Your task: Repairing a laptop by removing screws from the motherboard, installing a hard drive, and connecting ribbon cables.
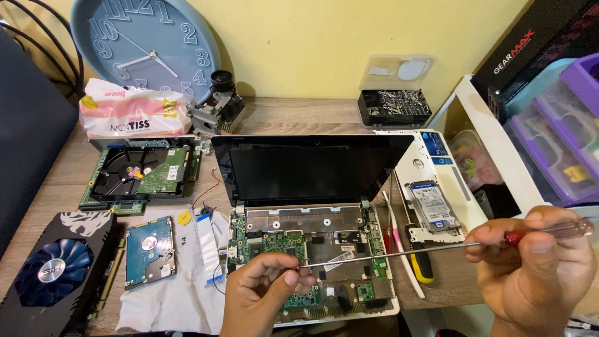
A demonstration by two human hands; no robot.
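Screwdriver (437,248), stiff, thin and light: right hand (536,262) clamped its red handle, left hand (265,287) pinched the tip over the fragile laptop board (274,243). Grip handle.

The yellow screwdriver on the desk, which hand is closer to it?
The right hand. It is just to the right of the yellow screwdriver, holding a long red screwdriver that passes over it. The left hand is farther off to the left, over the open laptop.
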